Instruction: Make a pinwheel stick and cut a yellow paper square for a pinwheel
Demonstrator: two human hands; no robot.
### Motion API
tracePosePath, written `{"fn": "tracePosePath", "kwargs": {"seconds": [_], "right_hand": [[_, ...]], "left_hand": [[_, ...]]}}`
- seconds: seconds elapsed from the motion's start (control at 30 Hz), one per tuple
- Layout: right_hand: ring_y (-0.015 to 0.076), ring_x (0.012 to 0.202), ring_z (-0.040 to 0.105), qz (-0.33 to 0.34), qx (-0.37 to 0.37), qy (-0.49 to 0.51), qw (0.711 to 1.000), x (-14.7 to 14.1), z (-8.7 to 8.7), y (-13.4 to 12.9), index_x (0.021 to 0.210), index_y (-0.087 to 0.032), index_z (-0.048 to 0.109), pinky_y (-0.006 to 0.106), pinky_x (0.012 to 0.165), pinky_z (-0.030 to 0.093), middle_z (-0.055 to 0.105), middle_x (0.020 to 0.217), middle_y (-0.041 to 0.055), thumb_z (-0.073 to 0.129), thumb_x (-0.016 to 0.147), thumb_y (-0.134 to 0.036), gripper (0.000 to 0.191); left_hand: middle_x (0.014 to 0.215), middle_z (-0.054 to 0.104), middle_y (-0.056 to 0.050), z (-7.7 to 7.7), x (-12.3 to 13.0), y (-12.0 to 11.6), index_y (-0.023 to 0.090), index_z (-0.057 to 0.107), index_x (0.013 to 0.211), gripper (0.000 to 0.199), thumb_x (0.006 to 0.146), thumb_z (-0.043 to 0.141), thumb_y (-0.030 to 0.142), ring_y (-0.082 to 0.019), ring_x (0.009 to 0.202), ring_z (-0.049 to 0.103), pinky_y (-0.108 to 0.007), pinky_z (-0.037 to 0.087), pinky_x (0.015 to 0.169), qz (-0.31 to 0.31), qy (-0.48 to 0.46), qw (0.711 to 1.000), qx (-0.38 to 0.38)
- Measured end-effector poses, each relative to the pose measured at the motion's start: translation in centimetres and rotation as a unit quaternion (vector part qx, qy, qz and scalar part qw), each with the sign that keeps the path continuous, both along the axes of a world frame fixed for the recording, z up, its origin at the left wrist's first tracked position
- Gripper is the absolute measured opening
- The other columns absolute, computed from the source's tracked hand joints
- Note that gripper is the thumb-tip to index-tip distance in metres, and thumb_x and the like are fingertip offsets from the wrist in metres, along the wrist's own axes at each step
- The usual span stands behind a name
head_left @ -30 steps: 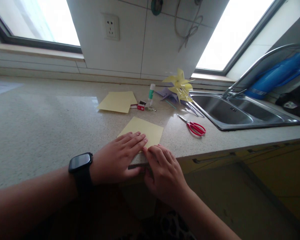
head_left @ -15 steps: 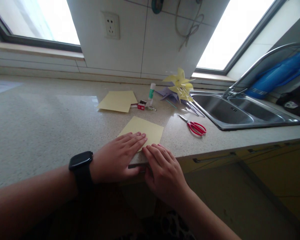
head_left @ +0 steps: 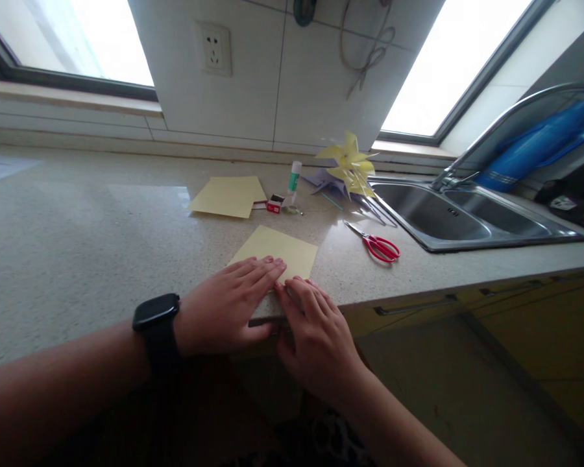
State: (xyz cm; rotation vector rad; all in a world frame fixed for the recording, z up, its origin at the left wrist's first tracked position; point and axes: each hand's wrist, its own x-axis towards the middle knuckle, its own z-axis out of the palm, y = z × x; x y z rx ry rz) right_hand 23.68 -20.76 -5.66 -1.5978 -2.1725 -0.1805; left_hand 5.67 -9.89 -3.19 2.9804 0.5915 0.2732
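Left hand [head_left: 224, 305]: laid flat across yellow paper [head_left: 277, 245]
Right hand [head_left: 318, 334]: fingers bent at near edge, grip unclear
Yellow paper: extends forward beyond both

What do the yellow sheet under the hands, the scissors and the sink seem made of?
Yellow sheet: paper or thin card, judging by its matte face and crisp edges.
Scissors: the blades look like metal, being grey and thin; the smooth red handles are probably plastic.
Sink: likely stainless steel, from its silvery, softly reflective surface.
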Motion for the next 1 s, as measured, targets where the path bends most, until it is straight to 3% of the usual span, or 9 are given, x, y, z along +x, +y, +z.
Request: {"fn": "tracePosePath", "kwargs": {"seconds": [0.5,0.83,1.0], "right_hand": [[0.0278,0.137,0.044,-0.002,-0.005,0.002,1.0,-0.01,0.02,0.47,0.141,-0.007,0.05,0.044,0.121,0.031,0.055,0.143,0.0142,0.055,0.085,-0.021,0.058],[0.0279,0.142,0.038,0.006,-0.009,-0.003,1.0,0.02,-0.05,0.59,0.145,-0.007,0.046,0.044,0.123,0.027,0.048,0.15,0.0141,0.054,0.084,-0.023,0.063],[0.0293,0.137,0.043,-0.009,-0.009,0.018,1.0,-0.14,0.1,0.49,0.143,-0.008,0.049,0.045,0.12,0.033,0.051,0.143,0.0164,0.057,0.081,-0.021,0.064]], "left_hand": [[0.158,0.038,-0.016,0.1,0.09,-0.03,0.009,0.032,0.152,0.08,0.087,0.061,0.044,-0.027,0.148,0.032,-0.044,0.024,0.124,-0.005,-0.014,1.0,-0.003],[0.157,0.038,-0.017,-0.05,-0.02,-0.04,0.009,0.032,0.152,0.08,0.085,0.062,0.04,-0.028,0.147,0.033,-0.045,0.025,0.123,-0.012,-0.028,1.0,-0.004],[0.157,0.039,-0.017,0.1,-0.03,-0.09,0.007,0.034,0.15,0.078,0.085,0.062,0.04,-0.028,0.147,0.033,-0.044,0.025,0.123,-0.01,-0.02,1.0,-0.004]]}}
